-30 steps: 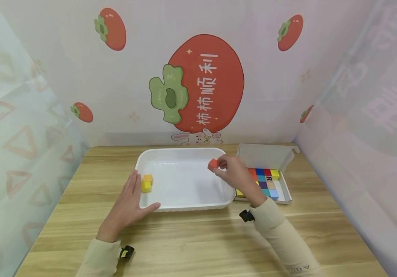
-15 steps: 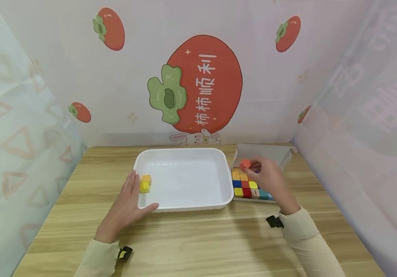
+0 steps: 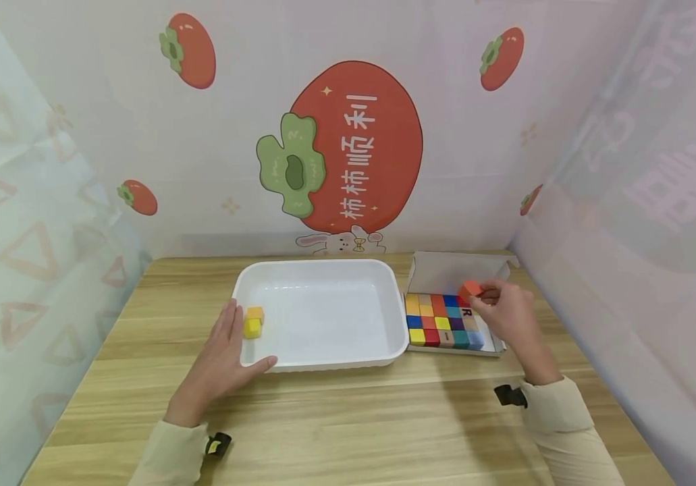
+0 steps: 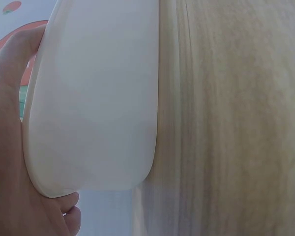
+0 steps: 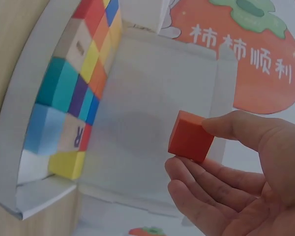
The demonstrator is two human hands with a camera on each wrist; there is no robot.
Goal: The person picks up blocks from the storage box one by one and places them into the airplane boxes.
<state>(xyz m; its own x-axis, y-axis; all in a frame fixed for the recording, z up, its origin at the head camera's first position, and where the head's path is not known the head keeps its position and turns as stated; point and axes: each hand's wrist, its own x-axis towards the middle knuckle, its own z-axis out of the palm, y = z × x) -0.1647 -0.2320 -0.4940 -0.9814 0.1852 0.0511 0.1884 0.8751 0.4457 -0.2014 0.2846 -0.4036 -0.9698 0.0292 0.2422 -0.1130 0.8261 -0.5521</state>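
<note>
My right hand [image 3: 505, 314] pinches an orange-red cube [image 3: 470, 290] [image 5: 190, 136] just above the far right part of a white cardboard box [image 3: 497, 348] filled with coloured cubes [image 3: 441, 320] [image 5: 73, 93]. The box's lid stands up behind it. A white plastic tray [image 3: 320, 364] lies in the middle of the wooden table. My left hand [image 3: 220, 361] rests flat against the tray's front left corner [image 4: 93, 123], thumb along the front rim. Inside the tray at the left sit an orange cube [image 3: 255, 313] and a yellow cube [image 3: 253, 328], touching each other.
The wooden table [image 3: 348, 425] is walled in by a backdrop with persimmon pictures at the rear and translucent sheets on both sides. The box stands directly against the tray's right rim. Bare wood runs along the table's front.
My right hand carried the orange-red cube from over the tray's right side to the right, above the far right of the box. The left hand stayed on the tray corner.
</note>
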